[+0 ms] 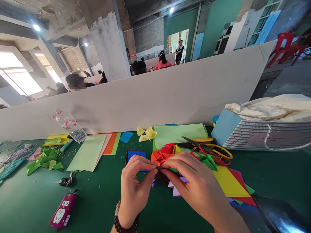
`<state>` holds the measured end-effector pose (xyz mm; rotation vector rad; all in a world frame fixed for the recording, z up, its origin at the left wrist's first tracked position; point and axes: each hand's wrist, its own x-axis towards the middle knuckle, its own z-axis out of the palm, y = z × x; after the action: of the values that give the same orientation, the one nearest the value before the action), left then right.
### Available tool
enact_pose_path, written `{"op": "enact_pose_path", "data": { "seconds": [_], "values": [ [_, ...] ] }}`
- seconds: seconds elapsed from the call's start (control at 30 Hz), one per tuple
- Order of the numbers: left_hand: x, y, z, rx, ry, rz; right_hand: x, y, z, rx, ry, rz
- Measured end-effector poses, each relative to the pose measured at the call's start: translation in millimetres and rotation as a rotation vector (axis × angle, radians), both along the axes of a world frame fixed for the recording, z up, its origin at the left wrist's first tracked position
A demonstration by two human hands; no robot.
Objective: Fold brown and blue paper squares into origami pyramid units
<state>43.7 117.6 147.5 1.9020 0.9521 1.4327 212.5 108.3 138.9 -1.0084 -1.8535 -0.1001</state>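
Our left hand (pixel 134 184), a beaded bracelet (pixel 123 225) at its wrist, and our right hand (pixel 191 181) pinch a small folded paper piece (pixel 158 167) between their fingertips, low in the centre of the frame. Just beyond lie red-orange folded paper units (pixel 161 154) and a blue paper square (pixel 136 157). Scissors (pixel 206 145) rest right of centre, and folded green pieces (pixel 45 158) sit at left on the green mat (pixel 29 207).

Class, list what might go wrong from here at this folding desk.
The small dark paper is pinched at the fingertips of the left hand and right hand, so it might slip. The right hand works near the scissors with bare blades; it might catch them. The water bottle sits by the pale green sheet; a knock might wet it.
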Motion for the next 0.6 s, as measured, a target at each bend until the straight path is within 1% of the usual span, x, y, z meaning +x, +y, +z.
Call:
{"op": "enact_pose_path", "data": {
  "seconds": [0.17, 0.27, 0.3, 0.37, 0.47, 0.53, 0.6],
  "values": [
    [4.7, 1.8, -4.4, 0.057, 0.023, 0.025, 0.3, 2.6, 1.1, 0.039, 0.008, -0.030],
    [9.9, 0.4, -5.3, 0.024, 0.003, 0.037, 3.9, 4.1, 1.7, 0.104, 0.076, -0.049],
    [11.7, -0.3, -5.1, -0.014, 0.010, 0.029, 5.3, 4.6, 1.8, 0.124, 0.115, -0.065],
    [15.1, -1.4, -4.8, -0.141, 0.058, -0.011, 7.3, 5.4, 2.0, 0.148, 0.189, -0.104],
    [18.6, -1.9, -5.7, -0.338, 0.164, -0.067, 6.8, 6.8, 1.9, 0.138, 0.249, -0.139],
    [19.9, -1.3, -7.4, -0.408, 0.191, -0.074, 3.8, 8.0, 1.2, 0.121, 0.264, -0.138],
    [20.2, 0.1, -9.1, -0.434, 0.173, -0.058, -0.4, 9.2, -0.1, 0.104, 0.268, -0.130]
  ]
}}
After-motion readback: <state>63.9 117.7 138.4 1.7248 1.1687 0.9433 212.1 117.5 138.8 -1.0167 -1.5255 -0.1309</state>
